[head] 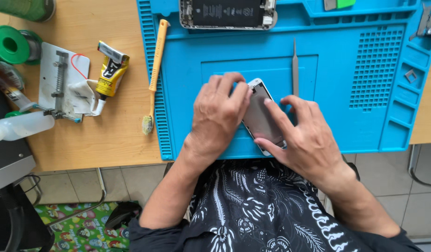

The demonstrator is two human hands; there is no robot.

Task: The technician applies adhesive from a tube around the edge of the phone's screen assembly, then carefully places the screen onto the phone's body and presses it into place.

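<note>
Matt blue rubbery mat (224,65), glossy glass phone screen (260,116), smooth wooden table (108,140).

- The person wears a black shirt (262,205) printed all over with white fern, leaf and flower patterns.
- The sleeves are short and dark, ending near the elbows, below the blue mat's (318,84) near edge.
- Both forearms are bare from sleeve to wrist.
- The left hand (217,116) and right hand (302,135) carry no rings, watch or gloves.
</note>
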